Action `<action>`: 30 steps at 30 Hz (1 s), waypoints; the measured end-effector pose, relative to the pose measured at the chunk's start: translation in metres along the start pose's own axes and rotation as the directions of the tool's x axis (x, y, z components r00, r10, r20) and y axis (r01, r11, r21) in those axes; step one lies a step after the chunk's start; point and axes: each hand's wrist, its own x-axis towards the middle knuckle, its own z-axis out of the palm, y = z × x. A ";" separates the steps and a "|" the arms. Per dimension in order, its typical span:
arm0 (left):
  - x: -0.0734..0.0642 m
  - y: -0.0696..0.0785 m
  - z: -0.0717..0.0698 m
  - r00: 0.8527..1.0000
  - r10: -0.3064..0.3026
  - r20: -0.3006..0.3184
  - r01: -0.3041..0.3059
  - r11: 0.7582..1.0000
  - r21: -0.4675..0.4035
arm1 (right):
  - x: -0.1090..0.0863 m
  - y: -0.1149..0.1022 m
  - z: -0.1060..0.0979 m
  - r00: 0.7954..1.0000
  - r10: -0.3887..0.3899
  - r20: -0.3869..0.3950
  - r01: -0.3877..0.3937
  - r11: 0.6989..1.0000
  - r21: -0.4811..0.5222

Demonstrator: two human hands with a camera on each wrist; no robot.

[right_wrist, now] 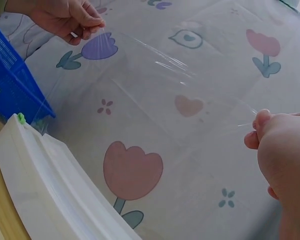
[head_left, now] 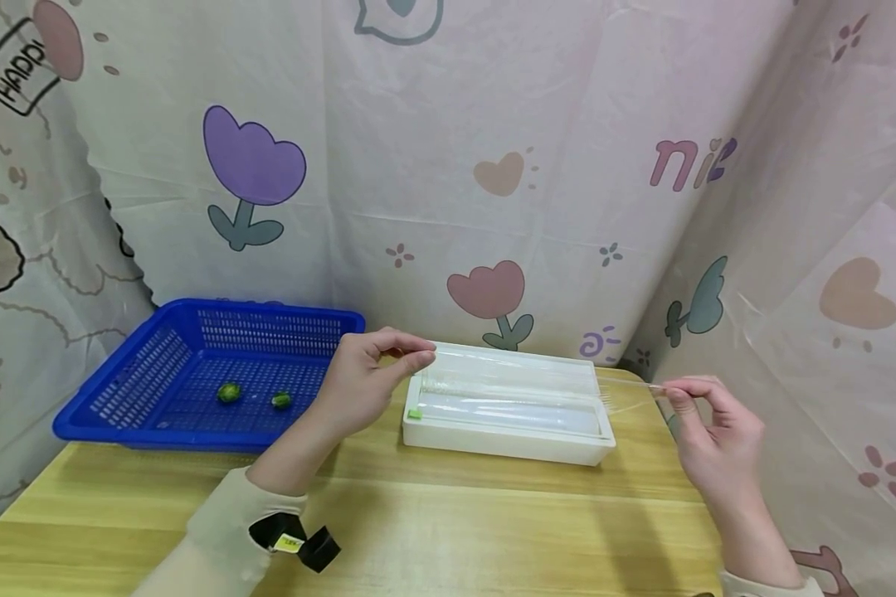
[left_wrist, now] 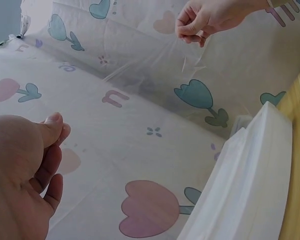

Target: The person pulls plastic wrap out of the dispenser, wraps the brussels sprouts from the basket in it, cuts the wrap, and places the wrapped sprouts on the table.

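A sheet of clear cling film [right_wrist: 155, 70] stretches between both hands, above a long white cling film dispenser [head_left: 508, 446] on the table. My left hand [head_left: 362, 381] pinches one corner of the film between thumb and forefinger, over the dispenser's left end. Out past the right end, my right hand [head_left: 717, 431] pinches the other corner, the film pulled into thin creases at its fingertips. Inside the dispenser lies the film roll [head_left: 508, 412]. A small green slider [head_left: 414, 414] sits at the front left of its rim.
A blue plastic basket [head_left: 164, 438] stands on the left of the wooden table [head_left: 448, 522], beside my left forearm. Two small green vegetables lie in it, a rounder one [head_left: 229, 392] and a smaller one [head_left: 280, 400]. A printed curtain [head_left: 418, 166] hangs close behind and to the right.
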 end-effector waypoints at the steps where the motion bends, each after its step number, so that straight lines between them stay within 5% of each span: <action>1: 0.000 0.001 0.000 1.000 0.004 0.000 -0.004 1.000 0.003 | 0.001 -0.002 0.000 1.000 -0.002 -0.005 0.002 1.000 0.005; 22: -0.008 0.016 -0.003 0.999 0.039 0.006 -0.038 0.998 -0.047 | 0.005 -0.028 -0.003 0.993 -0.105 -0.062 0.113 0.984 0.139; 30: -0.027 0.011 -0.004 0.998 0.041 0.042 -0.036 0.993 -0.111 | -0.008 -0.026 -0.011 0.994 -0.109 -0.029 0.112 0.929 0.352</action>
